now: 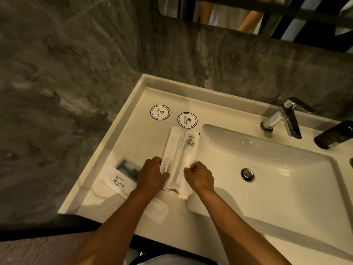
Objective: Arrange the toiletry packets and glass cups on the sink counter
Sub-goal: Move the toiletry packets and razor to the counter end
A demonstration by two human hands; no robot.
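Two long white toiletry packets lie side by side on the white sink counter, left of the basin. My left hand presses on the near end of the left packet, marked "BRUSHING TEETH". My right hand pinches the near end of the right packet. Another "BRUSHING TEETH" packet with a green toothbrush inside lies further left. One more white packet lies under my left forearm. Two round paper coasters sit at the back. No glass cups are in view.
The basin with its drain fills the right side. A chrome faucet stands behind it and a dark object lies at the far right. Grey stone walls close the left and back, with a mirror above.
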